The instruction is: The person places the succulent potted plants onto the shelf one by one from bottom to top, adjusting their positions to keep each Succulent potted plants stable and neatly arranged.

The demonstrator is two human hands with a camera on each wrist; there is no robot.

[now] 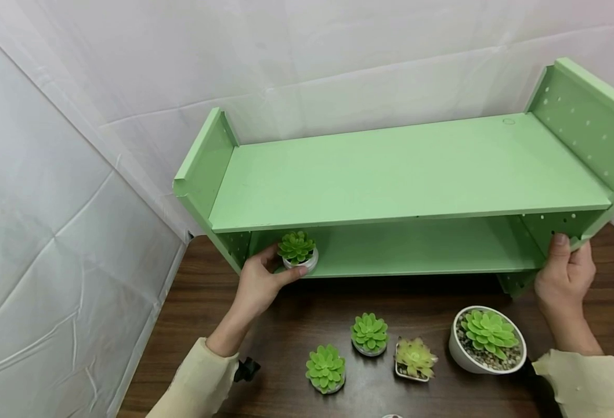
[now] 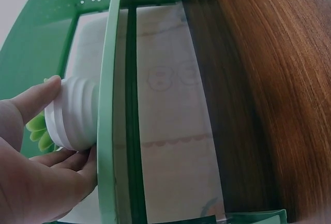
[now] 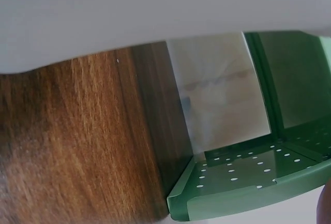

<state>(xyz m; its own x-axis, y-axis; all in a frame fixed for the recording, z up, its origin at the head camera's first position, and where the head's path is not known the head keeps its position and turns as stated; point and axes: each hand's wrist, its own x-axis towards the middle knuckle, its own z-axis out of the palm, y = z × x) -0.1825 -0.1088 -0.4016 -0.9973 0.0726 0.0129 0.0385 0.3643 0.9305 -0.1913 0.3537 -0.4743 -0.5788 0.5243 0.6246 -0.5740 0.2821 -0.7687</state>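
A green two-tier shelf (image 1: 411,174) with perforated side panels stands against the white backdrop. My left hand (image 1: 257,284) holds a small potted succulent (image 1: 296,247) at the left end of the lower shelf board. Its white ribbed pot (image 2: 77,113) shows in the left wrist view, between thumb and fingers, with its base right at the board's front edge. On the other side, my right hand (image 1: 565,278) grips the front edge of the shelf's right side panel (image 3: 243,177), thumb on the inner side. Only a bit of that hand shows in the right wrist view.
On the dark wooden table (image 1: 202,325) in front are two small green succulents (image 1: 325,367) (image 1: 369,332), a yellowish succulent (image 1: 414,357) in a square pot and a larger succulent (image 1: 490,334) in a white pot of pebbles. A black object (image 1: 246,369) lies beside my left sleeve.
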